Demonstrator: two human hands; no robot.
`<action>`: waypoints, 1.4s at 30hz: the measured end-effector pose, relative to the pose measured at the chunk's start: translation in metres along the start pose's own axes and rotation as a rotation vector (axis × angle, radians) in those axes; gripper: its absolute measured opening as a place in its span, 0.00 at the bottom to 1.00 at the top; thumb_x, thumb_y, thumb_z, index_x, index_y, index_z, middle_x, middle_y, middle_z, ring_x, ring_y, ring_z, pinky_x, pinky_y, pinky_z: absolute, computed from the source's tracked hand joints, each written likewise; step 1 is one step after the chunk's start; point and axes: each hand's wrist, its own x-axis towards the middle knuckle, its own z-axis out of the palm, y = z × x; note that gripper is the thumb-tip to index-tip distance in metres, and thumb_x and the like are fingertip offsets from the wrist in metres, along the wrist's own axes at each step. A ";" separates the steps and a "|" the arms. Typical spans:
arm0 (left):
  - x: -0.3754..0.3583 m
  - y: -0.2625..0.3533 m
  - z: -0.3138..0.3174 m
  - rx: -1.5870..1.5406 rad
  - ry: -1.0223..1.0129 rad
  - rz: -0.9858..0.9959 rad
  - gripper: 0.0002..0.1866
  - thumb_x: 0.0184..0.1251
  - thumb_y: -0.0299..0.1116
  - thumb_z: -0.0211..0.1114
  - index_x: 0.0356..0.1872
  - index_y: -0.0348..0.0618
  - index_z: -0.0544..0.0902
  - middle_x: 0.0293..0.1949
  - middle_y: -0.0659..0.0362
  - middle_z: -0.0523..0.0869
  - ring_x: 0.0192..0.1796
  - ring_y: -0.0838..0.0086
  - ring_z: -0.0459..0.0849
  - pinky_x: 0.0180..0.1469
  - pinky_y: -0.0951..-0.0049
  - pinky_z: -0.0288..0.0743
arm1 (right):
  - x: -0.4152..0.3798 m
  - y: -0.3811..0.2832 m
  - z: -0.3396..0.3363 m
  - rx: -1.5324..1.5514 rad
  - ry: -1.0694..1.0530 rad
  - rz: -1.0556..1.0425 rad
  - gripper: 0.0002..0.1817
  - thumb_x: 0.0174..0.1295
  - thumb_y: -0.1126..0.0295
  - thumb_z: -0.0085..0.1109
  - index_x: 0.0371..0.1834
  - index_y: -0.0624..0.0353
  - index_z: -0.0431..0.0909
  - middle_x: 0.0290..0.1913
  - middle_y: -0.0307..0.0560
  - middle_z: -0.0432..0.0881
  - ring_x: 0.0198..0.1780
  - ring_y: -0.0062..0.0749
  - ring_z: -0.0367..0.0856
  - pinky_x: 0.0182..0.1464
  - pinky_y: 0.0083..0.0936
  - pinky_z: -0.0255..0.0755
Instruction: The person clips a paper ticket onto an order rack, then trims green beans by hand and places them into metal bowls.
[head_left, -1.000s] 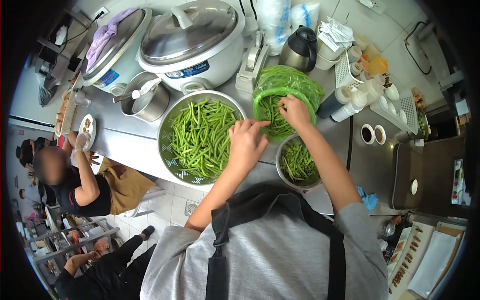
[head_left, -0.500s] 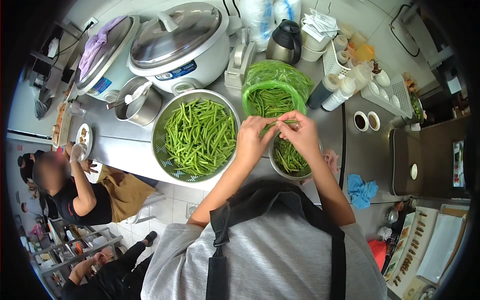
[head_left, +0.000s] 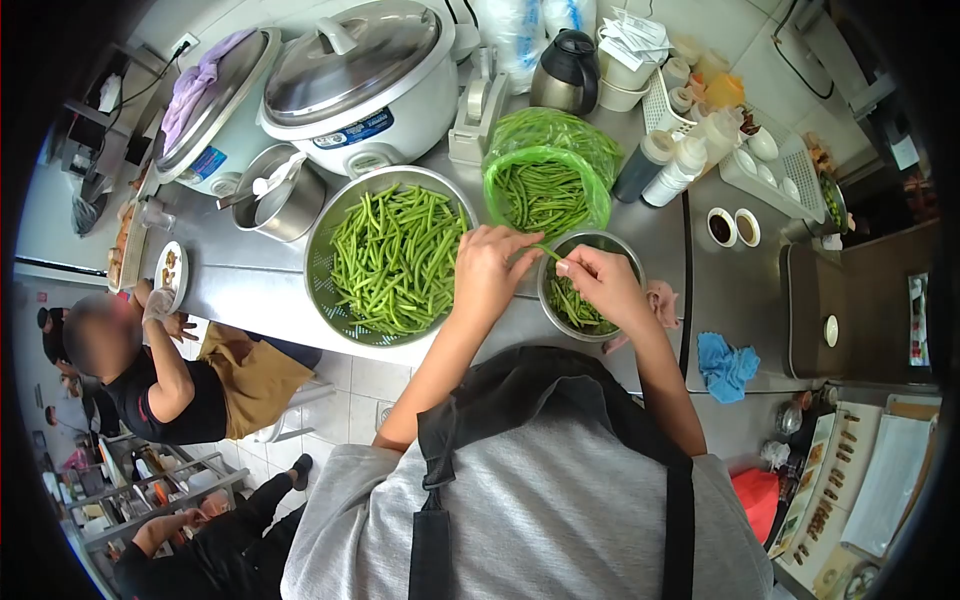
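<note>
A single green bean (head_left: 548,251) spans the short gap between my hands. My left hand (head_left: 488,264) pinches its left end near the edge of the large colander (head_left: 317,297), which is heaped with cut green beans (head_left: 395,260). The bean's other end is between the thumb and fingers of my right hand (head_left: 604,284), over a smaller steel bowl (head_left: 632,250) with bean pieces inside. Just beyond my hands, an open green plastic bag (head_left: 598,165) holds long whole beans (head_left: 543,195). My right hand hides part of the bowl's contents.
Two large rice cookers (head_left: 372,95) and a steel pot (head_left: 290,215) stand at the back left. Sauce bottles (head_left: 676,172) are right of the bag. A blue cloth (head_left: 727,367) and a pink cloth (head_left: 661,302) lie to the right. A co-worker (head_left: 165,370) is at the left.
My hands have moved apart and slightly down, so the bean now shows between them. My left hand has shifted left, and more of the small bowl's rim is visible.
</note>
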 end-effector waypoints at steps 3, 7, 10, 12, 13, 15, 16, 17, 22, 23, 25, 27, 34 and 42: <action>-0.003 -0.005 0.004 -0.124 0.026 -0.046 0.10 0.51 0.35 0.74 0.36 0.48 0.91 0.32 0.58 0.85 0.39 0.61 0.80 0.44 0.65 0.72 | 0.001 -0.005 0.004 0.291 0.026 0.001 0.10 0.70 0.67 0.55 0.36 0.63 0.79 0.21 0.34 0.74 0.20 0.14 0.68 0.24 0.17 0.63; -0.008 -0.004 0.016 -0.344 -0.026 -0.184 0.10 0.53 0.34 0.75 0.35 0.43 0.90 0.29 0.57 0.85 0.33 0.68 0.79 0.37 0.69 0.72 | 0.003 -0.006 0.014 0.723 0.040 0.031 0.08 0.71 0.70 0.51 0.40 0.62 0.76 0.21 0.33 0.69 0.21 0.13 0.65 0.24 0.15 0.61; -0.012 0.000 0.020 -0.571 -0.183 -0.326 0.09 0.59 0.30 0.73 0.38 0.36 0.88 0.29 0.60 0.87 0.30 0.83 0.80 0.35 0.79 0.73 | 0.003 -0.015 0.017 0.941 0.063 0.088 0.09 0.72 0.68 0.49 0.40 0.62 0.75 0.22 0.33 0.67 0.21 0.14 0.63 0.25 0.15 0.61; -0.014 -0.002 0.027 -0.777 -0.164 -0.447 0.10 0.61 0.29 0.72 0.40 0.33 0.87 0.33 0.58 0.88 0.34 0.83 0.82 0.40 0.80 0.75 | 0.006 -0.012 0.015 1.024 0.056 0.081 0.11 0.72 0.66 0.48 0.40 0.62 0.75 0.22 0.34 0.68 0.21 0.14 0.63 0.25 0.15 0.61; -0.015 -0.003 0.029 -0.880 -0.156 -0.506 0.11 0.61 0.28 0.71 0.41 0.32 0.86 0.35 0.57 0.89 0.36 0.83 0.83 0.42 0.80 0.76 | 0.007 -0.004 0.012 1.060 0.039 0.066 0.12 0.73 0.64 0.47 0.40 0.63 0.76 0.23 0.34 0.68 0.21 0.14 0.64 0.25 0.15 0.61; -0.012 -0.009 0.029 -0.952 -0.098 -0.496 0.11 0.63 0.27 0.70 0.42 0.30 0.85 0.38 0.55 0.89 0.39 0.83 0.84 0.46 0.80 0.77 | 0.006 0.010 0.011 0.958 0.014 0.062 0.15 0.73 0.62 0.46 0.40 0.63 0.77 0.23 0.34 0.69 0.21 0.14 0.64 0.25 0.14 0.62; -0.010 -0.012 0.029 -0.987 -0.067 -0.492 0.11 0.64 0.27 0.69 0.43 0.30 0.85 0.40 0.54 0.89 0.41 0.83 0.84 0.48 0.80 0.77 | 0.005 0.011 0.012 0.819 0.003 0.073 0.17 0.73 0.61 0.45 0.39 0.64 0.77 0.23 0.34 0.69 0.21 0.14 0.64 0.25 0.14 0.62; -0.009 -0.013 0.030 -1.000 -0.053 -0.489 0.10 0.64 0.27 0.69 0.43 0.30 0.85 0.40 0.54 0.89 0.40 0.83 0.84 0.48 0.80 0.77 | 0.004 0.012 0.012 0.681 -0.009 0.083 0.18 0.74 0.60 0.44 0.39 0.64 0.78 0.23 0.34 0.70 0.21 0.14 0.65 0.25 0.14 0.62; -0.009 -0.012 0.030 -1.057 -0.022 -0.530 0.09 0.64 0.26 0.69 0.42 0.31 0.85 0.40 0.56 0.89 0.39 0.83 0.84 0.48 0.80 0.77 | -0.005 -0.004 0.022 0.592 -0.258 0.182 0.16 0.73 0.62 0.49 0.38 0.63 0.79 0.23 0.32 0.69 0.21 0.13 0.64 0.25 0.14 0.62; -0.009 -0.013 0.031 -1.069 0.002 -0.534 0.09 0.64 0.26 0.69 0.42 0.32 0.85 0.39 0.56 0.89 0.39 0.83 0.83 0.48 0.80 0.76 | -0.005 -0.004 0.024 0.611 -0.273 0.168 0.15 0.73 0.62 0.50 0.38 0.63 0.79 0.23 0.32 0.69 0.21 0.13 0.63 0.25 0.14 0.61; -0.010 -0.014 0.031 -1.092 0.051 -0.543 0.08 0.64 0.26 0.69 0.41 0.33 0.85 0.38 0.58 0.89 0.39 0.84 0.83 0.47 0.81 0.76 | -0.006 -0.005 0.022 0.796 -0.182 0.206 0.13 0.72 0.63 0.53 0.38 0.63 0.78 0.23 0.31 0.67 0.23 0.13 0.62 0.27 0.14 0.61; -0.010 -0.012 0.028 -1.045 0.016 -0.498 0.07 0.64 0.26 0.69 0.40 0.35 0.85 0.37 0.60 0.88 0.39 0.84 0.82 0.46 0.81 0.75 | -0.004 0.000 0.021 0.972 -0.072 0.222 0.13 0.72 0.63 0.53 0.38 0.62 0.77 0.22 0.31 0.66 0.24 0.14 0.62 0.29 0.15 0.61; -0.017 -0.005 0.034 -1.014 0.015 -0.369 0.02 0.64 0.24 0.69 0.34 0.38 0.84 0.39 0.60 0.87 0.40 0.84 0.81 0.46 0.79 0.74 | -0.001 0.013 0.028 1.336 0.149 0.220 0.11 0.72 0.64 0.53 0.42 0.61 0.76 0.24 0.33 0.67 0.27 0.17 0.64 0.35 0.20 0.64; -0.015 -0.005 0.022 -1.112 0.114 -0.429 0.04 0.74 0.24 0.52 0.43 0.41 0.75 0.33 0.61 0.83 0.39 0.80 0.82 0.46 0.78 0.73 | -0.009 0.032 -0.056 -0.218 0.023 -0.164 0.11 0.66 0.69 0.55 0.46 0.60 0.83 0.41 0.45 0.83 0.42 0.34 0.81 0.50 0.27 0.73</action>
